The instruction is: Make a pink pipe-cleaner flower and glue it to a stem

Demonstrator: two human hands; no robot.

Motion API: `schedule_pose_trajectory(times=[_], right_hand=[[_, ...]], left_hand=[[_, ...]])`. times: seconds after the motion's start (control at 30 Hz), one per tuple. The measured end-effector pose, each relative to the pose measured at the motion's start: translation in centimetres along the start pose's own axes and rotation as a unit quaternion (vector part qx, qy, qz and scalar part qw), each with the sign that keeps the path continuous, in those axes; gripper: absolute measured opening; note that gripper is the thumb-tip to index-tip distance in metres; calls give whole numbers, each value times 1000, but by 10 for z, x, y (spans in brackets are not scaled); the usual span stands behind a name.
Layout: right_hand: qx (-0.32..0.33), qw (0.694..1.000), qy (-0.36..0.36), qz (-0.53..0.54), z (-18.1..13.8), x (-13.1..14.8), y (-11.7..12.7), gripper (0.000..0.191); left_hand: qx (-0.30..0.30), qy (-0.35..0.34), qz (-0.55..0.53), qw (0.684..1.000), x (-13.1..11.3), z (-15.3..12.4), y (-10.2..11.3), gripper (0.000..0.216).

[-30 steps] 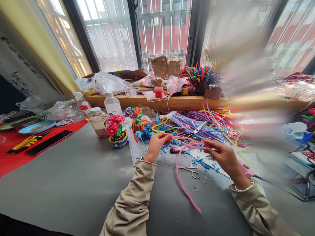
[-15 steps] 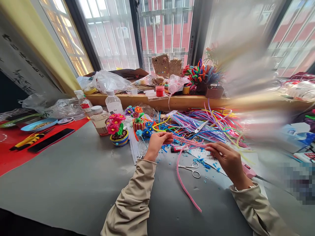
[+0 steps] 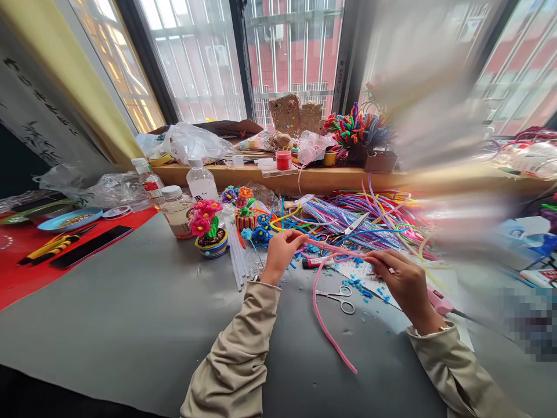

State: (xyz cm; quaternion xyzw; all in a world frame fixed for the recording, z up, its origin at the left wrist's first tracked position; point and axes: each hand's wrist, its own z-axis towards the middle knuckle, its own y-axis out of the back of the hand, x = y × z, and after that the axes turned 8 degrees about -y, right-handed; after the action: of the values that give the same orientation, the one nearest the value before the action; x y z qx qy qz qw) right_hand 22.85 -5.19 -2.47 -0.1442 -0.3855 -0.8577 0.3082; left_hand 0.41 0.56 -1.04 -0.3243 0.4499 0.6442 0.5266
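Pink strands (image 3: 337,249): loose tail nearest, 6 o'clock from scissors (image 3: 334,296); right hand (image 3: 402,284) at 3, left hand (image 3: 281,253) at 10, both pinching the stretched part; better keep tension even, tail off blades; stem bundle (image 3: 336,216) beyond, 12

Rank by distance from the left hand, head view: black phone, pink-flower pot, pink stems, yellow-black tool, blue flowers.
1. Pink stems: pinched in the left hand.
2. Blue flowers: just beyond, slightly left.
3. Pink-flower pot: farther left.
4. Black phone: well left, by the red mat's edge.
5. Yellow-black tool: left of the phone, on the red mat.
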Motion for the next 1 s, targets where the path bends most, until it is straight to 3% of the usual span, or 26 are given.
schedule_pose_trajectory(times=[0.1,0.17,0.23,0.33,0.5,0.73,0.87,1.0], right_hand=[[27,1000,7,-3,-1,1,-4,17],[44,999,13,-4,-2,3,-6,18],[51,998,25,-7,-3,5,-8,18],[50,998,40,-8,-4,7,-9,18],[46,998,38,-14,-4,9,-8,17],[40,998,53,16,-4,13,-11,9],[62,997,4,41,-4,11,-10,9],[97,984,-88,117,-3,9,-7,10]], left_hand=[[-8,-209,195,958,-7,-7,-6,17],[59,-304,254,916,-13,-14,-13,20],[140,-368,281,875,-18,-20,-22,25],[197,-422,313,828,-20,-26,-34,33],[229,-398,371,807,-13,-27,-41,30],[228,-330,355,844,-4,-28,-39,23],[271,-285,299,869,-1,-24,-36,20],[319,-235,222,891,-5,-20,-32,25]])
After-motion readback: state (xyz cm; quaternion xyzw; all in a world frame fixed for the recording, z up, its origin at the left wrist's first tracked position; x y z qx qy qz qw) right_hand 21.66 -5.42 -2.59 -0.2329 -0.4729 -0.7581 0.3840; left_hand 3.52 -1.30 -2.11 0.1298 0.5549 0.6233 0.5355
